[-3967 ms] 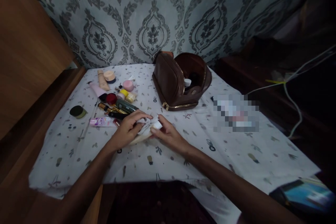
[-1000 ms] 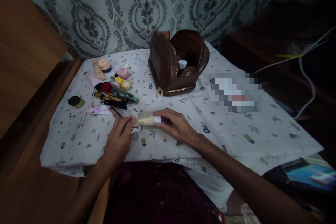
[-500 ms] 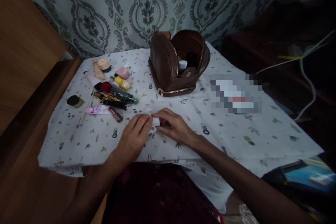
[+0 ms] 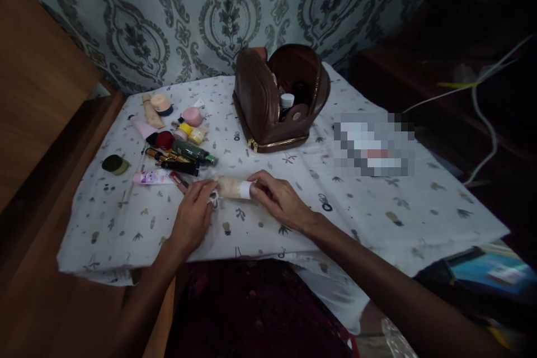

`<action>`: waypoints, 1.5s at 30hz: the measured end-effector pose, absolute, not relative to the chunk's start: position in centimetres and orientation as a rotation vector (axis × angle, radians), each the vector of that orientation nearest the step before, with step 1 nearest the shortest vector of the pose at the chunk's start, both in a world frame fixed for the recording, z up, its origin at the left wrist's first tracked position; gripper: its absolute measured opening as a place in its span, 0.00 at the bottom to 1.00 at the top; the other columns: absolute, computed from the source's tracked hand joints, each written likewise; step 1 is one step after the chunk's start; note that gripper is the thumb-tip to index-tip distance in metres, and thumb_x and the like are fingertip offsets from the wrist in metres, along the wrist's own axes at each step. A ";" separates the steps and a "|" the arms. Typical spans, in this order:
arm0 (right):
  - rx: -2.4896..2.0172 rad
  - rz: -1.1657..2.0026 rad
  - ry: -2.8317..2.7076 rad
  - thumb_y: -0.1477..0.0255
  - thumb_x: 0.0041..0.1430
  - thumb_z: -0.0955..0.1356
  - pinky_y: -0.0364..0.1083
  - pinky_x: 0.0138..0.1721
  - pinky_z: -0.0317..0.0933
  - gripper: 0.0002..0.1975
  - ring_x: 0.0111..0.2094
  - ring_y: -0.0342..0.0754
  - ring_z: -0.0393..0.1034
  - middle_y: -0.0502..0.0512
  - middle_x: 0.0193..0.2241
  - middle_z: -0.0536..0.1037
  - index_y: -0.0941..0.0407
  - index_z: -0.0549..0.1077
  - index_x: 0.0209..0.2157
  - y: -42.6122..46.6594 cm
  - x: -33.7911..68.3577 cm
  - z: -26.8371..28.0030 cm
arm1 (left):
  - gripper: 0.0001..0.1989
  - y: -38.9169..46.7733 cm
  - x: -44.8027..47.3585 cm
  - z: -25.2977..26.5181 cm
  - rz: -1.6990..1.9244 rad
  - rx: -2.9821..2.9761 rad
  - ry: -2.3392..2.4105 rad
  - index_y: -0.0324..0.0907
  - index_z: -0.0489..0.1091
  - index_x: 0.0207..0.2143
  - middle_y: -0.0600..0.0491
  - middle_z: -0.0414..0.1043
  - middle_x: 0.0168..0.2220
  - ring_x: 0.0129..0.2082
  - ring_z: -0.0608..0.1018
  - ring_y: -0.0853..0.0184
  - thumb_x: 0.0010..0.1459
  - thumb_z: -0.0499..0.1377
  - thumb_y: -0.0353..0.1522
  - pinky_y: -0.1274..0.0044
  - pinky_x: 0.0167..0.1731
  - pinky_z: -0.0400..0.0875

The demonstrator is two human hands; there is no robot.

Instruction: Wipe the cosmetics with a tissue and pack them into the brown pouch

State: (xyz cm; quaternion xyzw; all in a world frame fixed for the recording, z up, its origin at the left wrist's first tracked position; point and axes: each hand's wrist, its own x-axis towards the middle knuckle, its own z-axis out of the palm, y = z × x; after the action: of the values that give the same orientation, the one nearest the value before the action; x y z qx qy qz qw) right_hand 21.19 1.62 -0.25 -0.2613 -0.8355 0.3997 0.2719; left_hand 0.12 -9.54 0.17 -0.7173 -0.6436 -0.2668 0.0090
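Note:
A beige cosmetic tube with a white cap (image 4: 234, 188) lies sideways between my hands, just above or on the cloth. My right hand (image 4: 279, 200) pinches it at the white cap end. At the opposite end, my left hand (image 4: 195, 212) has its fingers closed on a crumpled white tissue (image 4: 214, 197), which touches the tube's end. Close to my left fingers lies a lipstick (image 4: 178, 182), partly covered by that hand. Beside it rest a pink-and-white tube (image 4: 151, 177) and a black tube (image 4: 180, 167).
An open brown leather bag (image 4: 262, 106) with a white-capped item inside stands behind my hands. Several cosmetics, including a green bottle (image 4: 193, 152) and a pink jar (image 4: 192, 116), lie left. A dark green-lidded jar (image 4: 114, 164) sits apart. A blurred-out object (image 4: 375, 145) lies right.
My left hand has moved left along the tube, uncovering its beige body. My right hand stays at the cap. The view has shifted slightly.

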 end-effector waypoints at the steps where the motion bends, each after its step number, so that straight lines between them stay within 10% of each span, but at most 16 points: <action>1: -0.687 1.060 -2.255 0.65 0.67 0.61 0.43 0.29 0.60 0.11 0.26 0.44 0.65 0.50 0.27 0.72 0.56 0.68 0.45 1.7 21.2 -0.4 | 0.21 -9.5 0.4 0.2 -0.865 -2.251 -2.007 0.40 0.64 0.54 0.44 0.69 0.50 0.52 0.71 0.58 0.60 0.50 0.20 0.61 0.52 0.70; 20: -0.656 1.049 -2.192 0.66 0.59 0.69 0.44 0.31 0.64 0.15 0.30 0.45 0.68 0.56 0.38 0.75 0.56 0.72 0.47 1.8 20.8 -1.5 | 0.25 -9.4 0.2 0.2 -0.843 -2.270 -1.932 0.38 0.64 0.53 0.42 0.67 0.52 0.53 0.69 0.57 0.54 0.50 0.16 0.61 0.53 0.70; 33: -0.873 2.205 -1.375 0.58 0.50 0.74 0.38 0.20 0.52 0.21 0.20 0.37 0.62 0.49 0.25 0.73 0.59 0.77 0.40 3.1 21.3 0.4 | 0.24 -7.8 2.3 2.1 -1.054 -2.192 -1.618 0.39 0.64 0.53 0.43 0.67 0.50 0.53 0.69 0.57 0.55 0.49 0.17 0.61 0.54 0.67; 45: -0.577 2.200 -1.378 0.63 0.50 0.76 0.39 0.24 0.58 0.26 0.27 0.42 0.71 0.50 0.29 0.76 0.54 0.68 0.49 2.4 19.7 0.7 | 0.13 -4.5 3.6 2.6 -2.258 -1.476 -2.378 0.43 0.66 0.44 0.56 0.69 0.32 0.30 0.73 0.69 0.59 0.58 0.39 0.79 0.31 0.67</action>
State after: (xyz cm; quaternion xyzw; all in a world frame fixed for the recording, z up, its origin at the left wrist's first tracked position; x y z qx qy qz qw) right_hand 19.68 2.38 0.66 -0.2107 -0.5031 0.8033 0.2391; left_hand 3.56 -4.50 2.59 -0.3998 -0.6444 -0.6117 -0.2252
